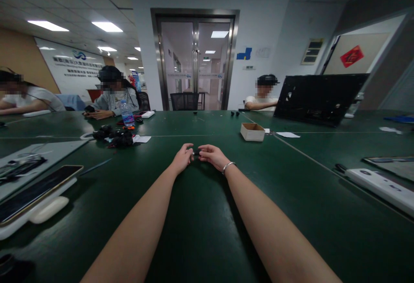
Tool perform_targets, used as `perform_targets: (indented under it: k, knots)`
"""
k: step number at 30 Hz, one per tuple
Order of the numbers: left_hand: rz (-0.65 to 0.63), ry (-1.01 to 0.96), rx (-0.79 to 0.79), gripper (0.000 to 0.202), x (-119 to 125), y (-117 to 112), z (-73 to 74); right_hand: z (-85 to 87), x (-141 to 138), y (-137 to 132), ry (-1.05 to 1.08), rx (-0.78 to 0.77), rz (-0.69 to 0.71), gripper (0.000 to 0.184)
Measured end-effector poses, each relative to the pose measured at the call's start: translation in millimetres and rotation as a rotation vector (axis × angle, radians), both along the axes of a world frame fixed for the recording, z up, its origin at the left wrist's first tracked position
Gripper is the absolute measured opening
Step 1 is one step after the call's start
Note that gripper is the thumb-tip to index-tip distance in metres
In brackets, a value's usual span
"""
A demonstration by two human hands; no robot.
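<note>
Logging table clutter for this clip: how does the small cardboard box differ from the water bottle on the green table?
The cardboard box is low, squat, tan and open-topped; the water bottle is tall, upright, clear and carries a blue label. The box sits right of the table's middle, beyond the right hand; the bottle stands far left, by a seated person's arm. Both rest on the green table, out of both hands' grasp.
</note>
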State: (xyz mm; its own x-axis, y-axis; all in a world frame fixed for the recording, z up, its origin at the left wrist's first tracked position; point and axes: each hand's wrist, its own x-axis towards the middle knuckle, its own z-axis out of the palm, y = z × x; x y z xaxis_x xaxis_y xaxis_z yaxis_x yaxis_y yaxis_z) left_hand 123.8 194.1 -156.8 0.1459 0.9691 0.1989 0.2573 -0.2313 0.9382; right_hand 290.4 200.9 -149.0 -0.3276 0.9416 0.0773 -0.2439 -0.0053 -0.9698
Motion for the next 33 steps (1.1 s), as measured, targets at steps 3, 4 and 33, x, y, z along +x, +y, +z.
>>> perform_targets:
  k: [3,4,33]
  knots:
    - [0.021,0.003,0.006,0.038,0.6,-1.7,1.3,0.2,0.1,0.0,0.004,-0.003,-0.006,0.023]
    - [0.021,0.000,0.006,0.038,0.8,-1.7,1.3,0.3,0.1,-0.1,0.003,-0.004,-0.006,0.023]
    - [0.011,0.016,0.058,0.039,-1.8,2.4,-3.5,1.8,0.5,-1.2,0.002,-0.022,-0.022,0.021]
